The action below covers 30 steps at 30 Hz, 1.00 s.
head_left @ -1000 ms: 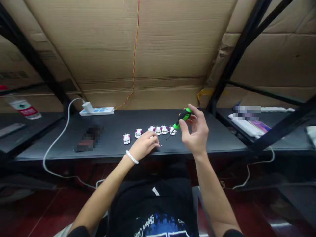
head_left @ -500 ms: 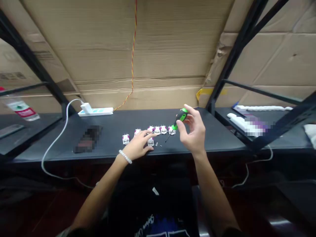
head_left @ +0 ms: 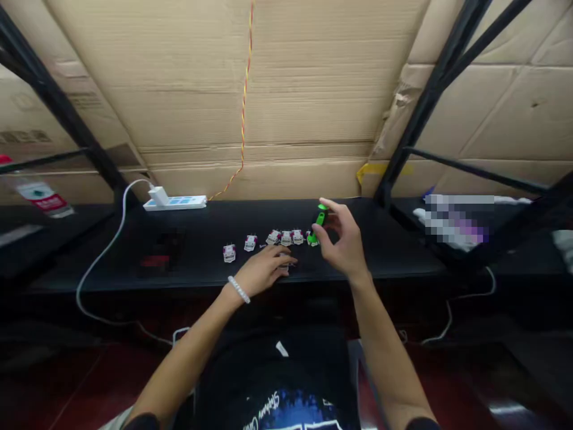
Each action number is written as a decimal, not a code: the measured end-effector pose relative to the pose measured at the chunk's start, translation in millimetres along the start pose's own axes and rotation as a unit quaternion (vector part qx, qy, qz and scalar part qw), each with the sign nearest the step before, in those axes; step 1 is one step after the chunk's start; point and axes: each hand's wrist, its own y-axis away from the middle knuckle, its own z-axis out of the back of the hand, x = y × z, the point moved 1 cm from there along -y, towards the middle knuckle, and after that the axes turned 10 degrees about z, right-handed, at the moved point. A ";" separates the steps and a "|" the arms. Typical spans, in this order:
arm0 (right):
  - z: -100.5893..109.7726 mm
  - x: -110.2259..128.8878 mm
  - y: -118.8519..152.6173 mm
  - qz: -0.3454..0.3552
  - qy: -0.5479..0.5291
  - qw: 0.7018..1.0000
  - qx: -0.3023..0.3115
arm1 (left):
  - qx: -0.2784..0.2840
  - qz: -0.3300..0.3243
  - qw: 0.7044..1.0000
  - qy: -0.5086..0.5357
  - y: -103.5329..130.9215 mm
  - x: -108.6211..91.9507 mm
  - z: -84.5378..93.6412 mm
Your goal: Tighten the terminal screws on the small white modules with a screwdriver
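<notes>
A screwdriver (head_left: 317,225) with a green and black handle is held in the right hand (head_left: 341,242) above the middle of a black bench (head_left: 197,263), near its front edge. Its long axis runs close to upright, leaning slightly to the right at the top, with the handle end up and the tip end pointing down toward the bench; the tip itself is too small to make out. The right hand's fingers are curled around the handle, thumb on the near side, wrist lifted clear of the bench and forearm reaching in from the lower right. The left hand (head_left: 264,270) rests palm down on the bench near the front edge, just left of the screwdriver, fingers loosely bent and pressed together over something small that cannot be seen; whether it grips anything is unclear. A beaded bracelet (head_left: 239,289) circles the left wrist. Just behind the left hand, a row of small white and pink parts (head_left: 268,240) runs left to right along the bench, ending beside the screwdriver.
</notes>
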 end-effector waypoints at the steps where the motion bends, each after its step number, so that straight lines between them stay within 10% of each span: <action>1: 0.6 -0.3 0.1 0.000 0.000 1.000 -0.002 | -0.003 -0.004 1.000 -0.002 -0.3 -0.9 -1.2; 30: 33.7 -1.2 -6.0 -0.006 0.030 0.997 -0.064 | -0.050 -0.043 0.998 -0.004 -47.1 -0.4 -14.8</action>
